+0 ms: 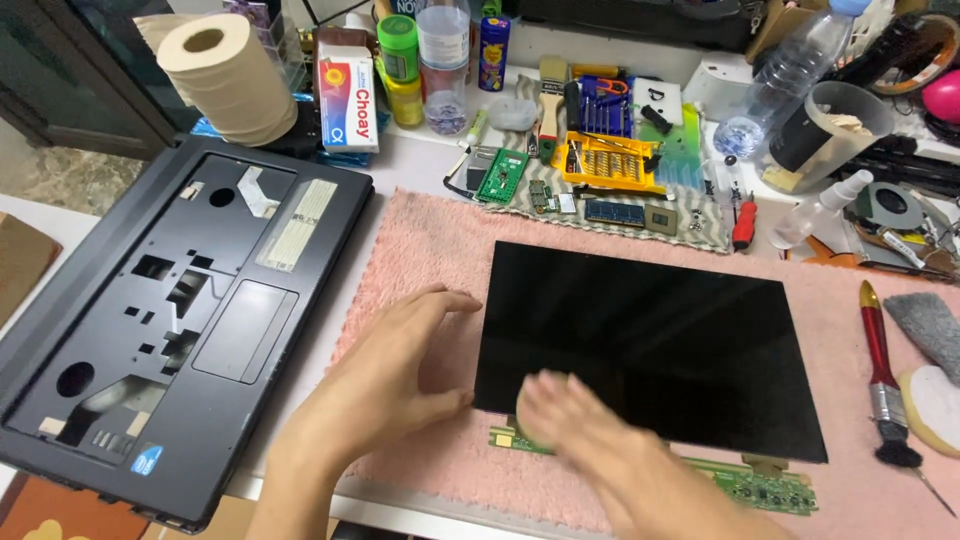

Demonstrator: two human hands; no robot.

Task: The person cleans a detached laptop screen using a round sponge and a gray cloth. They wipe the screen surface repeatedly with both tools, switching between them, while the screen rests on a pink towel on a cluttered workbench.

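Note:
A black bare display panel [660,350] lies flat on a pink cloth [430,230], with a green circuit strip [760,485] along its near edge. My left hand [385,385] rests open on the cloth, fingers touching the panel's left edge. My right hand [580,425] is blurred over the panel's near left corner, pressing a small pale green pad [532,432] under the palm; the pad is mostly hidden.
A black laptop palmrest shell [170,320] lies at left. Behind are a paper roll [225,75], bottles, a yellow screwdriver set [610,160], small boards and a red screwdriver [743,222]. A red-handled brush [882,375] and grey cloth [925,330] lie at right.

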